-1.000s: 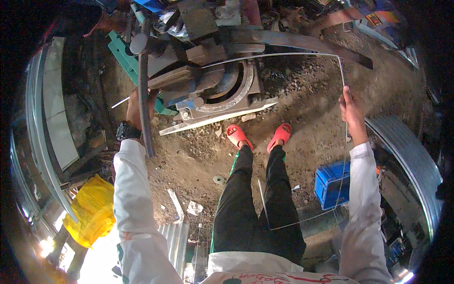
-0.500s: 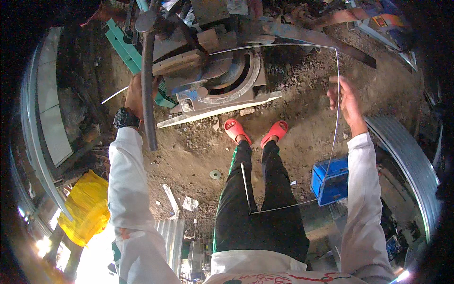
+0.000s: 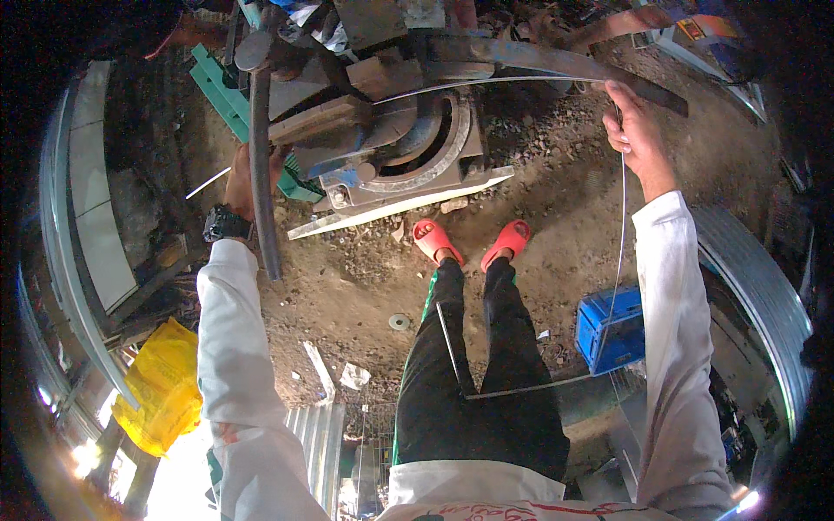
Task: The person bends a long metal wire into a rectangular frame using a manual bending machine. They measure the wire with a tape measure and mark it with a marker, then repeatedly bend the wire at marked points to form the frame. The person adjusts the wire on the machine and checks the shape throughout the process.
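Note:
A thin pale metal rod (image 3: 620,226), bent at several corners into an open frame shape, runs from a heavy vise-like machine (image 3: 452,165) out to the right and back over my legs. My right hand (image 3: 638,130) is closed on the rod's upper right corner. My left hand (image 3: 241,187) is at the machine's left side, behind a long dark metal bar (image 3: 263,174) with a round head. A straight end of the rod sticks out left of that hand. The bar and machine hide its fingers. The rod's other end lies over my trousers.
Under the machine's near edge lies a pale board (image 3: 400,204). A blue crate (image 3: 612,330) stands right of my legs, beside corrugated metal sheets (image 3: 756,295). To the left are a yellow bag (image 3: 161,386) and a green metal piece (image 3: 221,91). A flat dark bar (image 3: 599,69) extends rightward at the back.
My right hand has moved up along the rod and closed on its corner; before, its fingers were spread beside the rod. My left hand stays by the machine.

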`<move>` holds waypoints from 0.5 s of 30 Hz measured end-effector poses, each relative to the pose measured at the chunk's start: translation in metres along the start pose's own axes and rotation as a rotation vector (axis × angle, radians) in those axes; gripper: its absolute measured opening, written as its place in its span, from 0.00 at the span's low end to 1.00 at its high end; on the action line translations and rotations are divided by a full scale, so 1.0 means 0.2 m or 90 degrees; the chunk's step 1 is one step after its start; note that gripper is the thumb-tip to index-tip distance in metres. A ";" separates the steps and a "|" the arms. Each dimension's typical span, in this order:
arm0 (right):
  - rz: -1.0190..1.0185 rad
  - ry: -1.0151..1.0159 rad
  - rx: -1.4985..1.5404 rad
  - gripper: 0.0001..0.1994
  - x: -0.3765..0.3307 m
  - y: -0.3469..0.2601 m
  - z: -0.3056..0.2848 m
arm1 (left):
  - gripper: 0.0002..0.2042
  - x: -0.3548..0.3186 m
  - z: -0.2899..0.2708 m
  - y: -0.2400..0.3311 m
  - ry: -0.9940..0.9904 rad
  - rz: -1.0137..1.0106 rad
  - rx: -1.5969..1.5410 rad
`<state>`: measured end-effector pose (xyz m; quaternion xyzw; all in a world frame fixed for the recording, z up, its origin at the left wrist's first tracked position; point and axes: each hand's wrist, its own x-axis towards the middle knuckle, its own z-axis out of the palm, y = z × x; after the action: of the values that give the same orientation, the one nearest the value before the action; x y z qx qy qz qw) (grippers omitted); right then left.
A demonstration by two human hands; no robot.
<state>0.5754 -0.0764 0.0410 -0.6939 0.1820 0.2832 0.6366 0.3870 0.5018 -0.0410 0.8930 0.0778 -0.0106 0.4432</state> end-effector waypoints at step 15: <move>-0.030 -0.001 -0.008 0.14 0.03 -0.02 0.09 | 0.12 -0.01 0.04 0.12 0.036 0.101 0.258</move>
<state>0.5791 -0.0568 0.0410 -0.7017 0.1634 0.2698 0.6389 0.3880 0.4814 -0.0272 0.9671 0.0155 0.0339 0.2515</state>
